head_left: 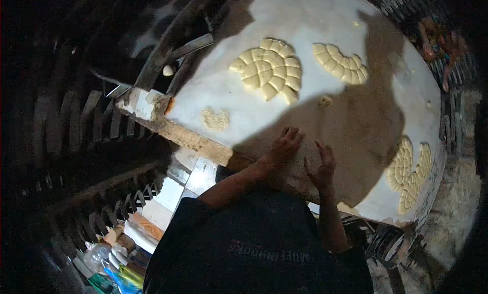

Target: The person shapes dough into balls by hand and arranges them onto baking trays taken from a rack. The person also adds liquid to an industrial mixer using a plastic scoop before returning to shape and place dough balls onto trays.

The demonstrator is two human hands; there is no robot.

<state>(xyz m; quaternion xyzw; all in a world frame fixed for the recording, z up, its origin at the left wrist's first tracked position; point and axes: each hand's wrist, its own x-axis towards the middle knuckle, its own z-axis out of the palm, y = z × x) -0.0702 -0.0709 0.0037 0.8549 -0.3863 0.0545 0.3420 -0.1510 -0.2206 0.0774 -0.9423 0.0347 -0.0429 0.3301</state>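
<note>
My left hand (284,147) is over the near side of the pale work table (335,14), in shadow, with its fingers loosely bent and slightly apart. To its right is my right hand (322,168), fingers spread and thumb held away; nothing shows in it. Beyond both hands lies a fan-shaped group of cut dough pieces (269,69), and farther right a curved row of dough pieces (340,64). A small dough scrap (325,100) sits in the shadow ahead of my hands. Whether anything is under my left palm is too dark to tell.
More dough pieces (406,172) lie at the table's right edge. A patch of pale grains (216,119) is near the left edge. A whitish ball (168,70) rests beyond the left corner. Bags (119,273) are low at left. Someone's limbs (442,42) show dimly at upper right.
</note>
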